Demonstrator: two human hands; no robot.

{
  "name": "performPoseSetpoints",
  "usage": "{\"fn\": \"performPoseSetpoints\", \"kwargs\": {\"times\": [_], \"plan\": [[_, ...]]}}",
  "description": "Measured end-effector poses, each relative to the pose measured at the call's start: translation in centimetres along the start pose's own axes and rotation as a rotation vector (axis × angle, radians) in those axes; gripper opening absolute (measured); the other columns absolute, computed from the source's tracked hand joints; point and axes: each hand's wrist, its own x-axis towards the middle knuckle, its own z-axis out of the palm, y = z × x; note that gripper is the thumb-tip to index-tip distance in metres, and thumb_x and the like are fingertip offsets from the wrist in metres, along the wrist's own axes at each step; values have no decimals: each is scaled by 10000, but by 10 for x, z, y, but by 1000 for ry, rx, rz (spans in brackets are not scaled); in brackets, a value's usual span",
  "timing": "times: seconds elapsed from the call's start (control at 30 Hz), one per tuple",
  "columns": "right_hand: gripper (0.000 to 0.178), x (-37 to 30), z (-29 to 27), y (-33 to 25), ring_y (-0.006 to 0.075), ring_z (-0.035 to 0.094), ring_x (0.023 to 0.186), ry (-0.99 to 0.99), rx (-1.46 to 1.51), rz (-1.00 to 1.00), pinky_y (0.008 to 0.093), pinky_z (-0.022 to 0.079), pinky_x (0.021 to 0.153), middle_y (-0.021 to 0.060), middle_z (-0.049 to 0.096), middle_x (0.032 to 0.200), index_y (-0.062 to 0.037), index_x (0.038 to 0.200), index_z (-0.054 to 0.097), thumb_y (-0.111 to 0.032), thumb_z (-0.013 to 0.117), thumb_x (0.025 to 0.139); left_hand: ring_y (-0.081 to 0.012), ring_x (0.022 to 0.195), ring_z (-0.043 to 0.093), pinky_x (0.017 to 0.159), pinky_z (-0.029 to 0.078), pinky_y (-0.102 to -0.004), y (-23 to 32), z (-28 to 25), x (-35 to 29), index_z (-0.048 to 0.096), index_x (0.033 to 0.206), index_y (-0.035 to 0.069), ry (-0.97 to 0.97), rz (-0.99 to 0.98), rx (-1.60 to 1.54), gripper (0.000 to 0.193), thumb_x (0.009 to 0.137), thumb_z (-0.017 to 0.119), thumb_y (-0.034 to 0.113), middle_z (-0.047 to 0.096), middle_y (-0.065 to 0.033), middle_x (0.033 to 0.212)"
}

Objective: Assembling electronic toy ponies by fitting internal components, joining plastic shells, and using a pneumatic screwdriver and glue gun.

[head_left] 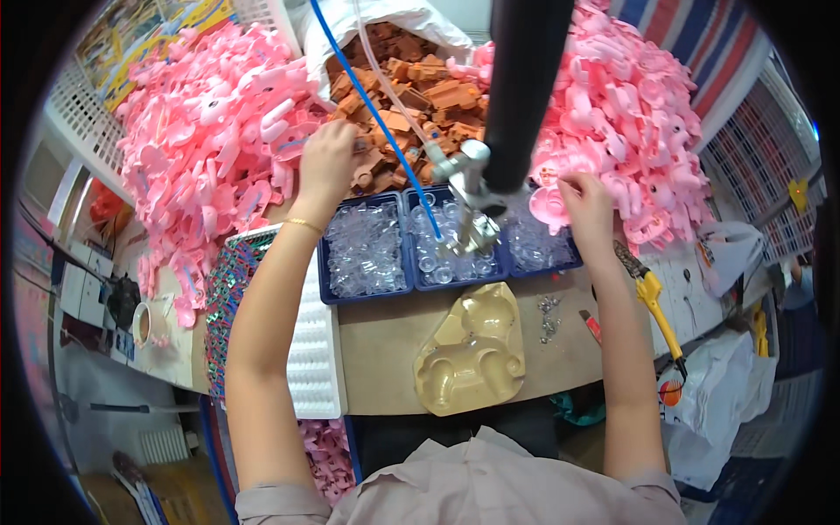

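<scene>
My right hand point(588, 208) pinches a pink plastic shell part point(549, 208) at the near edge of the right-hand heap of pink parts point(626, 131). Reaching far forward, my left hand point(329, 159) is between the left-hand pink heap point(210, 131) and a white sack point(429, 19) of orange plastic blocks point(451, 94). Its fingers are curled in, and what they hold is hidden. Below the hands are blue bins point(366, 296) of small clear plastic pieces point(363, 249). A gold moulded tray point(472, 350) lies on the table before me.
A black post point(525, 87) with a metal clamp point(472, 166) and a blue tube point(367, 105) stands between my arms. A white ridged tray point(315, 359) lies under my left forearm. Small metal pieces point(549, 317) and a yellow tool point(656, 306) lie at right.
</scene>
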Motion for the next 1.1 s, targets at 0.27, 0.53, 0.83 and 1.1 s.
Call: {"fn": "performPoseSetpoints", "kwargs": {"times": [0.27, 0.53, 0.83, 1.1], "plan": [[110, 46, -19, -31, 319, 627, 815, -38, -771, -157, 415, 507, 687, 138, 583, 851, -60, 878, 610, -165, 579, 871, -205, 874, 647, 712, 517, -306, 14, -57, -40, 545, 1023, 1, -45, -925, -1091, 315, 877, 653, 258, 637, -104, 974], [102, -89, -99, -76, 75, 510, 742, -93, 134, 66, 232, 406, 625, 21, 516, 767, -23, 883, 564, -99, 629, 863, -185, 1080, 611, 941, 488, -309, 100, -163, -163, 485, 1237, -12, -372, -1279, -1669, 379, 923, 570, 182, 585, -106, 1211], [246, -144, -50, -106, 208, 552, 909, -715, -73, -660, 437, 389, 954, 61, 573, 907, -65, 948, 632, -71, 695, 710, -163, 1041, 611, 932, 483, -304, 153, -163, -180, 476, 1208, 11, -509, -1346, -1680, 387, 883, 637, 147, 602, -94, 1136], [565, -174, -38, -124, 330, 468, 1204, -739, -199, -591, 495, 342, 1027, 138, 505, 1294, -39, 1194, 536, -133, 733, 672, -121, 1001, 610, 903, 477, -263, 177, -161, -186, 479, 1203, 6, -411, -1428, -1749, 383, 889, 647, 149, 616, -84, 1105]]}}
